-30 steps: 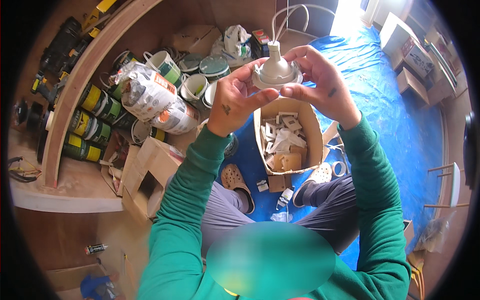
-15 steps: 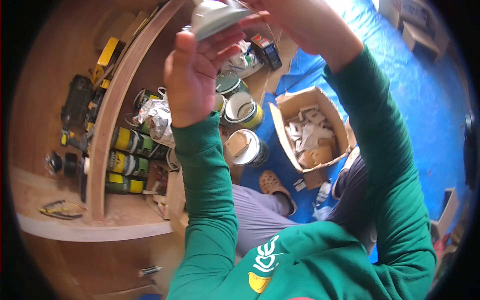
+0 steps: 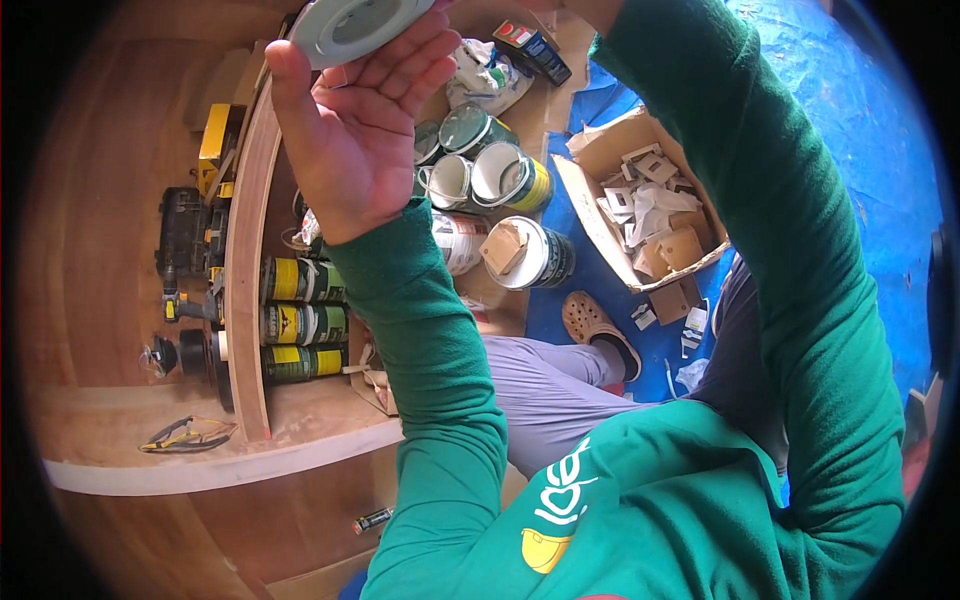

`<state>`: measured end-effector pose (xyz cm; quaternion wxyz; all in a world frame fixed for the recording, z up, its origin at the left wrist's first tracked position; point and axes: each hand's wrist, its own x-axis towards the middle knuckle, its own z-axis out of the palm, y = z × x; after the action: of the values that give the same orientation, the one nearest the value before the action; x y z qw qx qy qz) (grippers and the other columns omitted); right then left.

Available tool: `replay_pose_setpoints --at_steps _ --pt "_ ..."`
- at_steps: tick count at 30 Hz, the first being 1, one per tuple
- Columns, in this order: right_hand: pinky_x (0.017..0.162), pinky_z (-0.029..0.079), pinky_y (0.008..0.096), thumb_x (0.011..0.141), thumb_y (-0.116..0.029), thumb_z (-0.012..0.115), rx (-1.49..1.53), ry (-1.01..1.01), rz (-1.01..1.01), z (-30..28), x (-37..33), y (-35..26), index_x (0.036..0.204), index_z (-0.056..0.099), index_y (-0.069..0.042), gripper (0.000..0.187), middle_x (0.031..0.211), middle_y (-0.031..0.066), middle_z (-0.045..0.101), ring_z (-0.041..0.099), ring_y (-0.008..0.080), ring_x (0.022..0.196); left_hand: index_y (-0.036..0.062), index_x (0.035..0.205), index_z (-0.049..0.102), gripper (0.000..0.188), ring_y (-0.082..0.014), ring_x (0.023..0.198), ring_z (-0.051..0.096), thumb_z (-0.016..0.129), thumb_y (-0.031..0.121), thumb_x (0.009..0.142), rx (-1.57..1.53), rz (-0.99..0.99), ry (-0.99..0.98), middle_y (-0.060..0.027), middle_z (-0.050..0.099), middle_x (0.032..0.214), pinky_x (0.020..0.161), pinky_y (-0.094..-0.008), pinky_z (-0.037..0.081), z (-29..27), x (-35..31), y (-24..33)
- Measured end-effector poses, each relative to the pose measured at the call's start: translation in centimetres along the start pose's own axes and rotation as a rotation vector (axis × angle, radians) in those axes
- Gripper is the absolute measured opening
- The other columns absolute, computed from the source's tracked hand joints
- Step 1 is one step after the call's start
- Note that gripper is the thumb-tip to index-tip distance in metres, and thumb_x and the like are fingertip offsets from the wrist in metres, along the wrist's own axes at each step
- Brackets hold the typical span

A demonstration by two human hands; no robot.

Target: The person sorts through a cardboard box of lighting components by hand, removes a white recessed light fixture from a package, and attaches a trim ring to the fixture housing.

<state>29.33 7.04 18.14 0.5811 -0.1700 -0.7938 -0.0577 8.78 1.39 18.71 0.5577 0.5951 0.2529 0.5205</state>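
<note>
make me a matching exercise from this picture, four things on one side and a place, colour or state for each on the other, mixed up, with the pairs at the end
Things
1. Round white fixture
2. Open cardboard box
3. Clog
4. White-lidded bucket

Places, colours or states
A. Topped by a flat brown piece
B. Tan and dotted with holes
C. At the left hand, by the picture's upper edge
D. Filled with mostly white pieces

Right pairs: 1-C, 2-D, 3-B, 4-A
</note>
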Motion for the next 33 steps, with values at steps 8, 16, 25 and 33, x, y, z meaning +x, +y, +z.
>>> replay_pose_setpoints --at_steps 8,16,25,33 --pt "0.087 0.058 0.0347 0.095 -0.016 0.066 0.19 -0.015 0.13 -0.9 -1.0 -2.6 0.122 0.07 0.0 0.031 0.112 0.0174 0.075 0.074 0.0275 0.099 -0.013 0.134 0.056 0.094 -0.0337 0.096 0.076 0.053 0.073 0.096 0.056 0.006 0.065 -0.0309 0.072 0.114 0.085 -0.0421 0.065 0.1 -0.3 -0.2" --pt "0.079 0.056 0.0321 0.098 -0.025 0.067 0.802 0.035 0.81 -1.0 0.2 -4.5 0.113 0.073 0.001 0.031 0.103 0.0119 0.072 0.069 0.018 0.091 -0.0128 0.136 0.055 0.093 -0.0348 0.101 0.075 0.051 0.072 0.097 -0.069 -0.036 -0.036 -0.0308 0.071 0.117 0.088 -0.0422 0.064 -1.2 0.1 -0.8" --pt "0.078 0.055 0.0315 0.097 -0.029 0.069 0.836 0.009 0.821 -0.8 0.5 -4.0 0.111 0.074 0.001 0.033 0.099 0.0099 0.07 0.068 0.0167 0.087 -0.0112 0.135 0.056 0.091 -0.0321 0.101 0.075 0.051 0.071 0.098 -0.001 -0.015 0.002 -0.029 0.071 0.118 0.089 -0.0417 0.064 -1.1 0.0 -1.1" --pt "0.081 0.057 0.0346 0.095 -0.018 0.068 0.481 -0.009 0.538 -1.2 0.3 -4.2 0.119 0.072 -0.001 0.029 0.104 0.0161 0.075 0.073 0.0242 0.091 -0.0062 0.138 0.056 0.08 -0.0295 0.099 0.075 0.051 0.065 0.101 0.029 0.024 0.069 -0.0252 0.073 0.115 0.086 -0.0381 0.064 -0.2 -0.4 -1.3"
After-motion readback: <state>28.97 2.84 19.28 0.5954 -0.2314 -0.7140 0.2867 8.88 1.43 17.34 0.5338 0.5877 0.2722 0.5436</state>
